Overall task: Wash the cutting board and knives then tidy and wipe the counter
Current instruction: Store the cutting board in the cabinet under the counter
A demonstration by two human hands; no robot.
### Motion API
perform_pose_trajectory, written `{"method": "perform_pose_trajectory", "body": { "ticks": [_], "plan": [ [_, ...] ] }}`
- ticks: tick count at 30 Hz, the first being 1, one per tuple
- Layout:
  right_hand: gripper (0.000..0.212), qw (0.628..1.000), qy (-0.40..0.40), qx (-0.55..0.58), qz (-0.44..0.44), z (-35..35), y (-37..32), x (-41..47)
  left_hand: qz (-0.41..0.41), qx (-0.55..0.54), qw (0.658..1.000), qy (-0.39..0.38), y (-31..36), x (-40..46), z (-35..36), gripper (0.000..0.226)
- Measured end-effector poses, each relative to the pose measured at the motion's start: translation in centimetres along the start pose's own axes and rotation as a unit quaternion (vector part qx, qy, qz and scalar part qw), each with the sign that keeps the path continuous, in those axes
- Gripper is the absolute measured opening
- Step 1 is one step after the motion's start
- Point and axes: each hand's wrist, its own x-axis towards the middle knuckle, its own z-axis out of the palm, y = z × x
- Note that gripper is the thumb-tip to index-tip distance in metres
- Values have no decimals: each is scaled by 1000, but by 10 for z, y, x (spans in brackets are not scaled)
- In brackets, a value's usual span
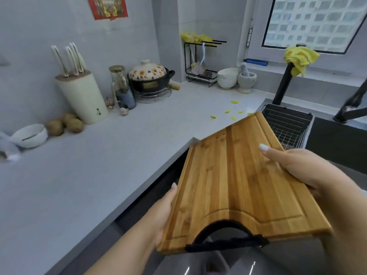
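At lower right of frame, my left hand (164, 213) and right hand (309, 171) grip the bamboo cutting board (240, 183) by its long edges; I judge it stiff, fairly heavy, slippery once wet.

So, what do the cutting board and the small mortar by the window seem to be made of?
The cutting board looks like bamboo: glued strips with dark node marks, matte finish, and a black handle. The mortar seems to be pale stone or marble, grey-white and thick-walled; it is too blurred to be sure.
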Motion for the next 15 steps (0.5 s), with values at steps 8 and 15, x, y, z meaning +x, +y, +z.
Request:
{"method": "perform_pose_trajectory", "body": {
  "ticks": [8, 15],
  "plan": [
    [76, 997, -31, -69, -8, 46, -9, 8, -39, -24, 998, 49, -46, -21, -31, 73],
    [103, 984, -118, -127, 24, 104, -4, 44, -63, -83, 986, 132, -82, -21, -74, 78]
  ]
}}
